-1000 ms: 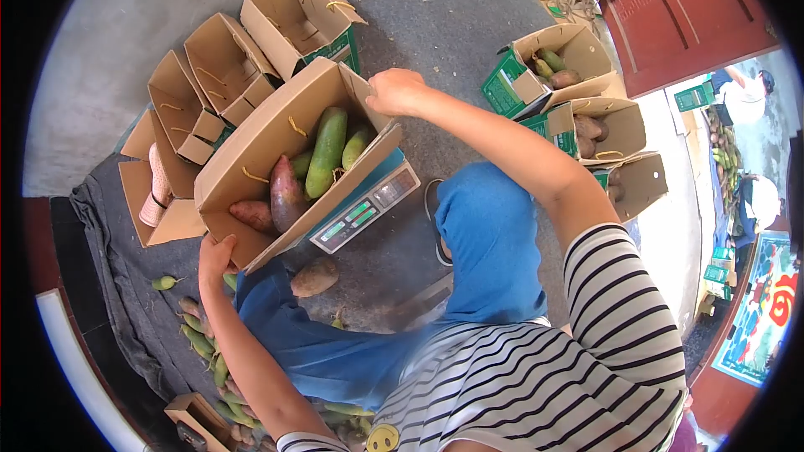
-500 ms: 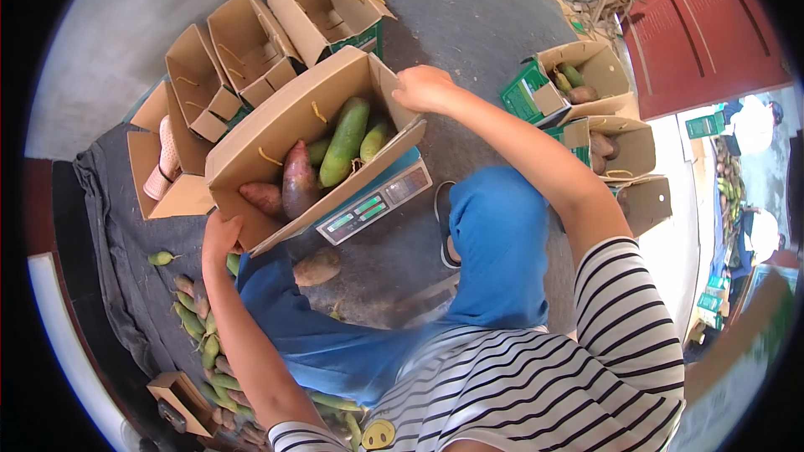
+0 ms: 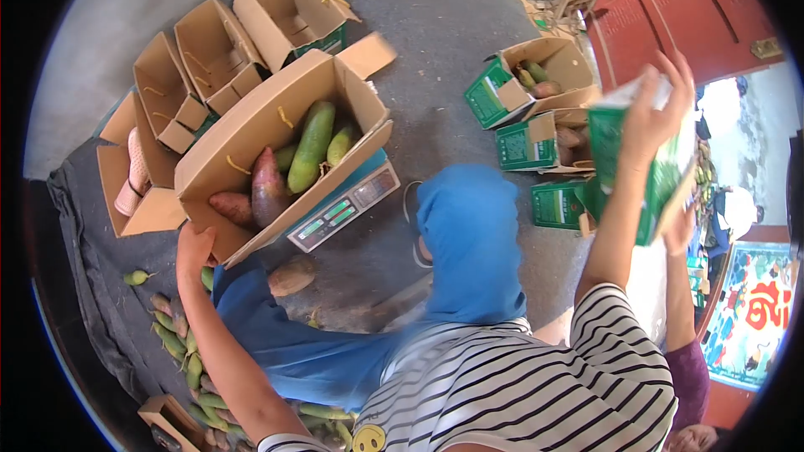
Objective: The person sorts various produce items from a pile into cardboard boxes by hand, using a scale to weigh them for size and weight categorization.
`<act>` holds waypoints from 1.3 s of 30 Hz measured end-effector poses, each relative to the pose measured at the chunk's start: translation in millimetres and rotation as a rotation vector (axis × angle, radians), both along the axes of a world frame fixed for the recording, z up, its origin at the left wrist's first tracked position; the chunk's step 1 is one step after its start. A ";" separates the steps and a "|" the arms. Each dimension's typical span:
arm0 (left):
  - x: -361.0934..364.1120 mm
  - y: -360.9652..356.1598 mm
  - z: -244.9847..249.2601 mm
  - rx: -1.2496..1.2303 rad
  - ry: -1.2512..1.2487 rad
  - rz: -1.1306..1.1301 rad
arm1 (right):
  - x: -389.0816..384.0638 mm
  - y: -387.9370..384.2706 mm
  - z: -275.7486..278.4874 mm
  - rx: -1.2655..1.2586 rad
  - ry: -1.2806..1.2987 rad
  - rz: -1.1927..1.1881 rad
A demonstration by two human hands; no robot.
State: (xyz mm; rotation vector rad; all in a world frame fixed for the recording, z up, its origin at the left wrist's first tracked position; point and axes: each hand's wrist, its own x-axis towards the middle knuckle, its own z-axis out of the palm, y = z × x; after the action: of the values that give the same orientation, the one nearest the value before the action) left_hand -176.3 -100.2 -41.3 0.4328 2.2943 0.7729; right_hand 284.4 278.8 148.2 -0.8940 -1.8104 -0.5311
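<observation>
My left hand (image 3: pixel 196 249) grips the lower left corner of a cardboard box (image 3: pixel 260 105) that stands on a digital scale (image 3: pixel 345 211). Inside lie green radishes (image 3: pixel 312 146) and reddish ones (image 3: pixel 268 188). My right hand (image 3: pixel 651 121) is raised at the right with fingers apart, in front of a green and white box (image 3: pixel 615 172); whether it touches that box is unclear. Another person's hand (image 3: pixel 681 230) is at the far side of the same box.
Open boxes (image 3: pixel 289 21) line the wall, one holding a pink object (image 3: pixel 134 176). Green boxes with produce (image 3: pixel 528 142) stand at the right. Loose radishes (image 3: pixel 172 339) lie lower left, and a reddish one (image 3: pixel 291 276) near the scale.
My right hand has let go of the cardboard box and moved right and up. A green and white box and another person's arm have come into view. The cardboard box's right flap now sticks outward.
</observation>
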 end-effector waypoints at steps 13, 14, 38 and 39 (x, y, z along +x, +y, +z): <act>-17.3 -9.9 -24.8 0.006 0.015 0.015 | 244.7 74.5 -150.6 -1.238 1.167 -0.276; -18.7 -9.7 -25.9 -0.006 0.011 0.000 | 193.5 56.8 -144.5 -1.181 1.378 -0.170; 12.4 9.4 17.0 -0.014 0.006 0.003 | -200.2 186.0 -120.6 -0.631 -0.142 0.200; 13.6 8.9 17.1 -0.017 0.031 -0.020 | -222.3 190.4 -135.4 -0.679 -0.242 0.090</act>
State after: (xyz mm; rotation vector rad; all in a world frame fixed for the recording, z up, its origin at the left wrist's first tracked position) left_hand -162.7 -91.3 -24.2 0.4622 2.3197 0.7410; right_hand 62.1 469.3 12.7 -1.2245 -2.2908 0.0581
